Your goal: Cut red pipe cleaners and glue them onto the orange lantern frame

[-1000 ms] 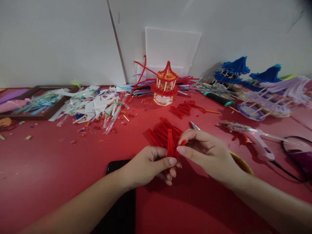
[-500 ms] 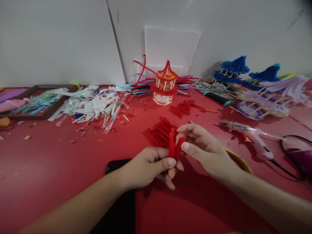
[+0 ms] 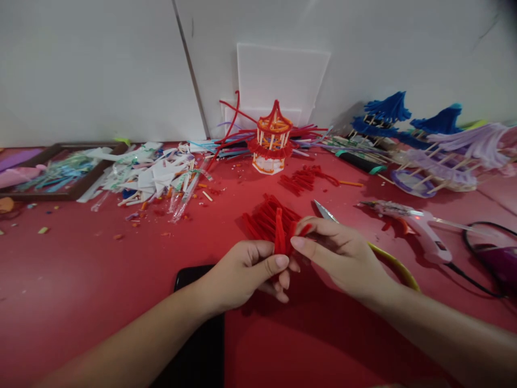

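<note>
My left hand (image 3: pixel 252 269) pinches a small bundle of red pipe cleaner pieces (image 3: pixel 279 231) between thumb and fingers, their ends standing up. Against the bundle's right side, my right hand (image 3: pixel 337 250) grips red pieces of it between thumb and forefinger, bending them to the right. Just behind the hands lies a pile of cut red pipe cleaners (image 3: pixel 262 218). Scissors with yellow-green handles (image 3: pixel 396 264) rest partly hidden under my right hand, the blade tip showing beyond it. Further back stands a small red and orange pavilion model (image 3: pixel 274 137) of sticks and pipe cleaners.
A pink hot glue gun (image 3: pixel 424 229) with a lit red light lies at right, its cord trailing. Behind it are blue-roofed models (image 3: pixel 388 110) and a lilac model (image 3: pixel 464 153). Scraps (image 3: pixel 155 175) and a brown frame (image 3: pixel 76 191) fill the left. A black phone-like slab (image 3: pixel 197 345) lies under my left forearm.
My right fingers have closed on the right-hand pieces and bent them down to the right. More of the scissors' blade shows. My left hand keeps its pinch.
</note>
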The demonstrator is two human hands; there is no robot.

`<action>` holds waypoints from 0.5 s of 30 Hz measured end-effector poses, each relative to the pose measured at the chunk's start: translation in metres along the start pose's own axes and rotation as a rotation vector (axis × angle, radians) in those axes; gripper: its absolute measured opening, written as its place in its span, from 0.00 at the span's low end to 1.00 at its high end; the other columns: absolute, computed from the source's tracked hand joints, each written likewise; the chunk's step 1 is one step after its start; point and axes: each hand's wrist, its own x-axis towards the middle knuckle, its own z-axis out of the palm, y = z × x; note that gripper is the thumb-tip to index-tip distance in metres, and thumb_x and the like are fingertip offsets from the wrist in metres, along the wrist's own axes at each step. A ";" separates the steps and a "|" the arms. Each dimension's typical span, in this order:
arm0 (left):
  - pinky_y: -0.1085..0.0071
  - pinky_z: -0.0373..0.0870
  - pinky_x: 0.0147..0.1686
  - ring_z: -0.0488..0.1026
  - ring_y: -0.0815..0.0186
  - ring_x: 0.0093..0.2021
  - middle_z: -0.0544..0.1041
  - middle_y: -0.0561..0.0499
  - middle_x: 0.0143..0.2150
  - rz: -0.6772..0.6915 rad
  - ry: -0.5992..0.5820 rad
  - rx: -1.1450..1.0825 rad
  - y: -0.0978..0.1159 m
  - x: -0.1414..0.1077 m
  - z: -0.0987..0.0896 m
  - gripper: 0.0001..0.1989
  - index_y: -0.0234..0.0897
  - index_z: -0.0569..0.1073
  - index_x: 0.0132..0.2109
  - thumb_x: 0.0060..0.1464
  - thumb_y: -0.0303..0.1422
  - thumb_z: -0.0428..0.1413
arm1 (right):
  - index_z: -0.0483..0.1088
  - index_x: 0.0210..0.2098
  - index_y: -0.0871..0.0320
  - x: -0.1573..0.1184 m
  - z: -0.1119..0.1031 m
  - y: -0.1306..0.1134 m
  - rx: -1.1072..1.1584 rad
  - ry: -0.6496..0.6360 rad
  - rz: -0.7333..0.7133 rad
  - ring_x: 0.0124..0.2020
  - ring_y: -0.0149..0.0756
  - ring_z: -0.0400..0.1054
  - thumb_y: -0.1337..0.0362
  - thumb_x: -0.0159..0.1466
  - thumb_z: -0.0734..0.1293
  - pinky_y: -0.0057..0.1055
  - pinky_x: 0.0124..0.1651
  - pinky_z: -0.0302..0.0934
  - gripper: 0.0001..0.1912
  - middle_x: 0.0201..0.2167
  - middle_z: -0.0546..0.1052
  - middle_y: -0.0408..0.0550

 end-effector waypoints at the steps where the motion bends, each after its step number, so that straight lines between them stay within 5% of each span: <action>1: 0.80 0.71 0.27 0.74 0.75 0.22 0.73 0.57 0.23 0.011 0.021 -0.011 -0.001 0.001 -0.001 0.21 0.31 0.74 0.33 0.44 0.47 0.63 | 0.70 0.30 0.57 0.000 -0.001 0.000 -0.037 0.044 -0.011 0.24 0.27 0.65 0.59 0.61 0.67 0.26 0.28 0.61 0.09 0.23 0.72 0.41; 7: 0.75 0.74 0.29 0.71 0.75 0.22 0.72 0.57 0.23 0.083 0.154 -0.086 -0.004 0.004 -0.003 0.18 0.31 0.73 0.33 0.46 0.44 0.63 | 0.67 0.28 0.55 0.003 -0.017 -0.002 0.027 0.242 -0.034 0.22 0.29 0.62 0.53 0.62 0.64 0.26 0.24 0.58 0.13 0.21 0.68 0.41; 9: 0.75 0.74 0.29 0.70 0.75 0.23 0.71 0.57 0.23 0.134 0.214 -0.112 -0.004 0.005 -0.004 0.17 0.32 0.73 0.33 0.46 0.43 0.63 | 0.64 0.24 0.56 0.003 -0.022 -0.004 -0.081 0.125 -0.019 0.21 0.28 0.59 0.51 0.63 0.62 0.26 0.22 0.54 0.18 0.19 0.65 0.40; 12: 0.74 0.74 0.31 0.68 0.75 0.24 0.70 0.57 0.24 0.201 0.251 -0.119 -0.003 0.007 -0.005 0.17 0.32 0.73 0.33 0.47 0.44 0.62 | 0.64 0.20 0.57 0.002 -0.022 -0.007 -0.517 -0.221 -0.034 0.21 0.28 0.57 0.54 0.62 0.64 0.27 0.24 0.52 0.18 0.17 0.63 0.39; 15: 0.77 0.71 0.28 0.68 0.76 0.23 0.67 0.58 0.23 0.226 0.246 -0.027 -0.004 0.006 -0.004 0.18 0.32 0.72 0.33 0.49 0.45 0.59 | 0.70 0.26 0.57 0.001 -0.017 -0.008 -0.748 -0.276 -0.084 0.26 0.32 0.64 0.56 0.62 0.65 0.30 0.30 0.58 0.13 0.24 0.71 0.44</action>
